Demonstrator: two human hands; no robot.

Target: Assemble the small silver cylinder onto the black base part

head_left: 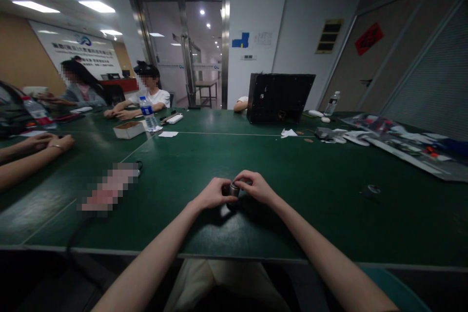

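A small dark metal cylinder (234, 190) stands out against the green table, near the middle of the head view. My left hand (214, 192) is closed round it from the left, its thumb along the near side. From the right, my right hand (256, 186) reaches its upper rim with bent, pinched fingers. Whether those fingertips hold a separate small part on top is too small to tell. The cylinder's far side is hidden by my fingers.
The green table (175, 156) bears a small round dark object (373, 189), a blurred-out phone-like item (109, 187) with a cable, an open box (129, 130), a water bottle (147, 113) and a black monitor-like case (280, 97). Other people sit left; a co-worker's hands (54, 144) rest there.
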